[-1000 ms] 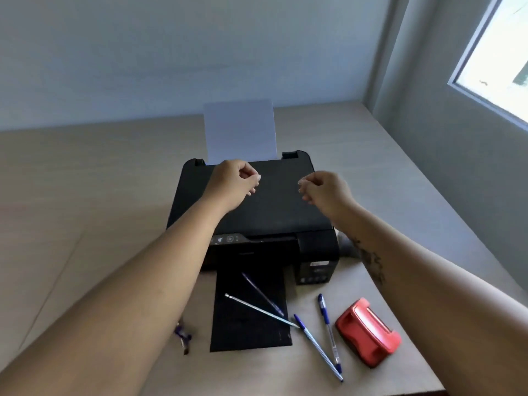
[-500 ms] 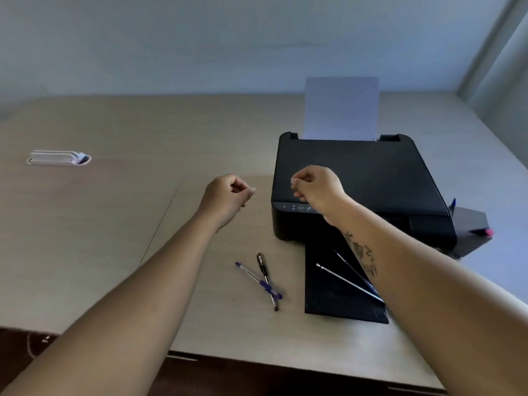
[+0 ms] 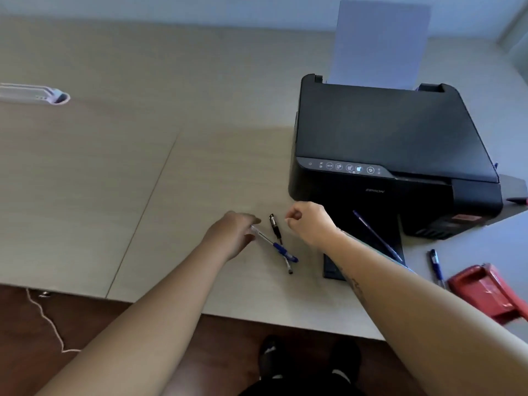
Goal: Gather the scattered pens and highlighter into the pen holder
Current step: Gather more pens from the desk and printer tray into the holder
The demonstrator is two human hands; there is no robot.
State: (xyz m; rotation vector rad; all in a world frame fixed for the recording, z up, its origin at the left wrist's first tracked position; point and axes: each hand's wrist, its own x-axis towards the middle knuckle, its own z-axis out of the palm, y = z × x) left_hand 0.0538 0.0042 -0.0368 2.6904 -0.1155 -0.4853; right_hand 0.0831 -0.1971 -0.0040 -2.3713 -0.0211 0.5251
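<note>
A clear pen with a blue grip (image 3: 281, 250) lies on the table, crossed over a black pen (image 3: 275, 227). My left hand (image 3: 231, 234) is down at the clear end of that pen, thumb and forefinger closed around its tip. My right hand (image 3: 310, 224) hovers just right of the black pen in a loose fist, holding nothing. Another blue pen (image 3: 377, 238) rests on the printer's black output tray (image 3: 394, 224), partly under my right forearm. A further blue pen (image 3: 435, 267) lies on the table at right. A grey holder (image 3: 514, 185) shows behind the printer, with a pink tip (image 3: 517, 200) beside it.
A black printer (image 3: 385, 138) with paper upright in its feed stands at the right. A red hole punch (image 3: 491, 292) sits near the right edge. A white flat object (image 3: 37, 95) lies far left. The table's front edge (image 3: 160, 305) is close below, with a cord on the floor.
The view has tilted down. Both hands have dropped from in front of the printer to the two crossed pens, and my left fingers have reached the clear pen's end.
</note>
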